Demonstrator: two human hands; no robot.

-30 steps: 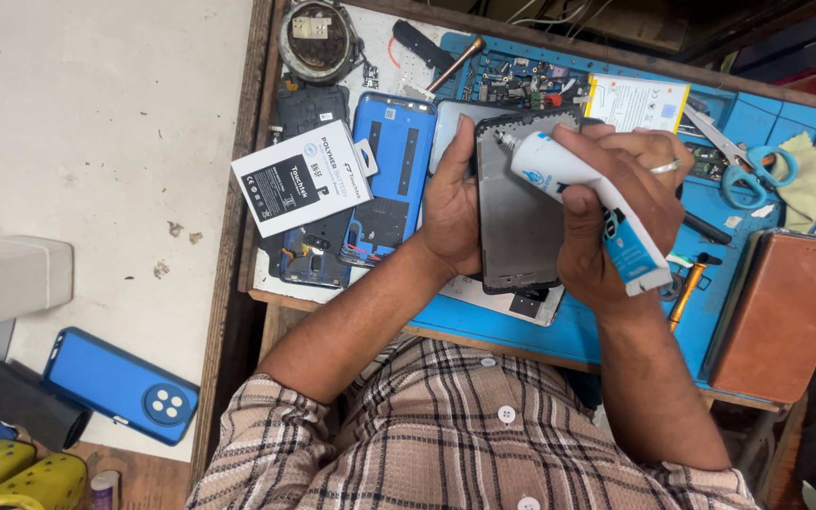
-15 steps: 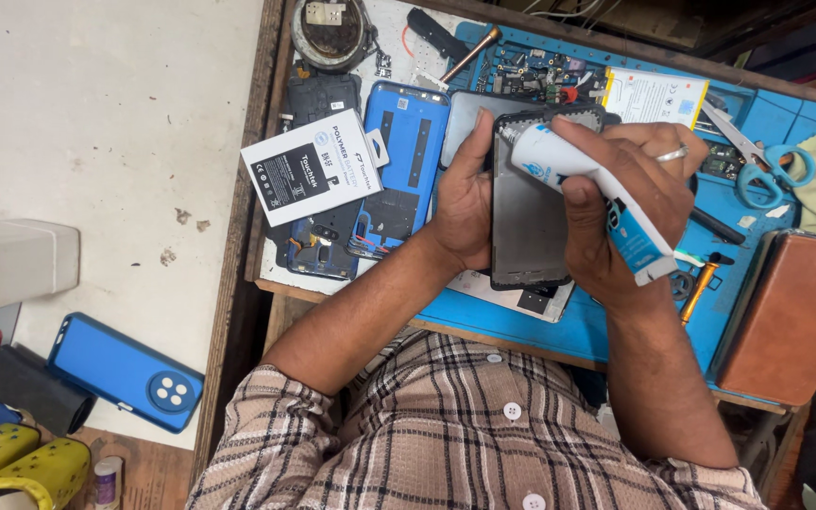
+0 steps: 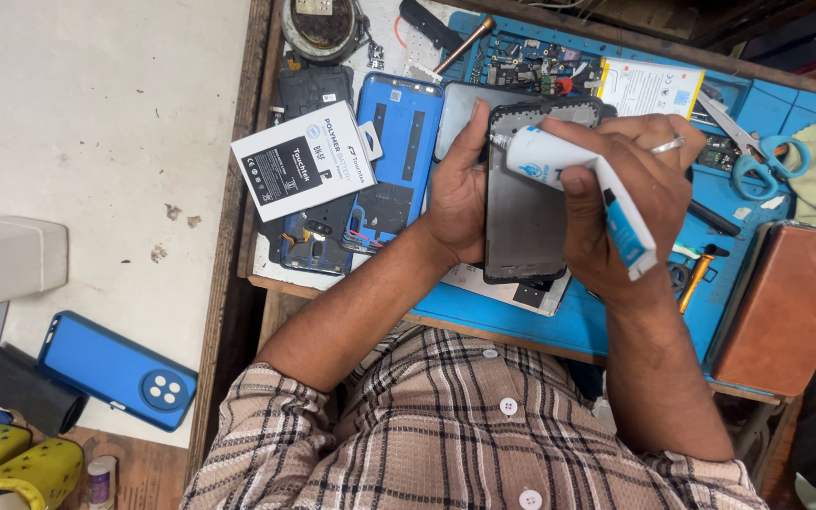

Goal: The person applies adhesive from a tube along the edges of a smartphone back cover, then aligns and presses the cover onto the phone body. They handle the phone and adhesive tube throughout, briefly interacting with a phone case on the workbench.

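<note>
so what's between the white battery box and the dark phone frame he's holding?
Head view: a blue phone back shell lies between the white battery box and the dark phone frame, beside the left hand.

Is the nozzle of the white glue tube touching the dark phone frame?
Cannot tell. In the head view the tube's nozzle lies over the top left corner of the phone frame, but from above no contact or gap shows.

Single head view; looks steeply down, close over the workbench (image 3: 559, 326).

On the bench mat (image 3: 540, 326), the phone frame (image 3: 526, 212) lies mid-mat, the battery (image 3: 306, 170) at its left edge, scissors (image 3: 753, 156) near the right.
</note>
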